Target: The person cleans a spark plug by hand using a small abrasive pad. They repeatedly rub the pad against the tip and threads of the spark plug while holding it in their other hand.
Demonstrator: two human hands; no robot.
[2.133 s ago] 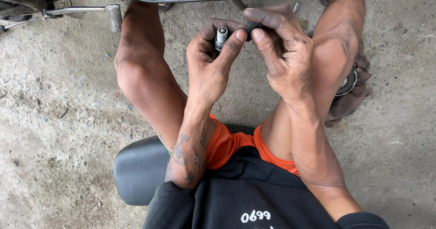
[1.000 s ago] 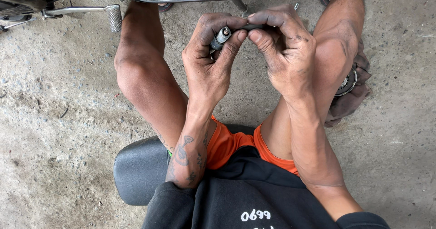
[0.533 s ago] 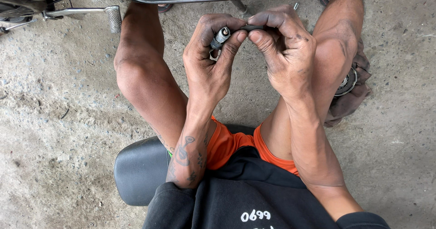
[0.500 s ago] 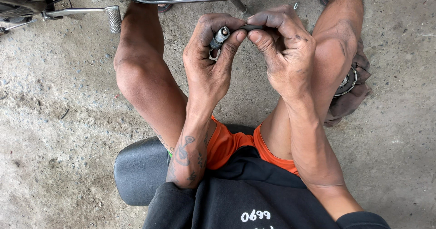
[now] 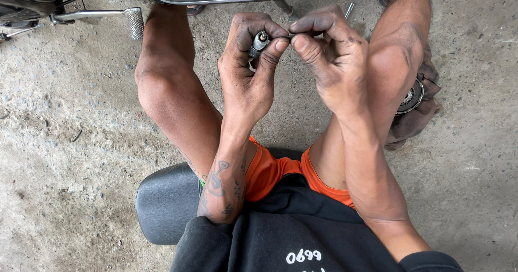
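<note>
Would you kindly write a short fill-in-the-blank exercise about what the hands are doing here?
1. The left hand holds a small metal part between thumb and ____.
2. The right hand meets the left at the ____.
3. The person sits on a ____ seat.
4. The shorts are ____.

Missing words: fingers; fingertips; black; orange
</note>
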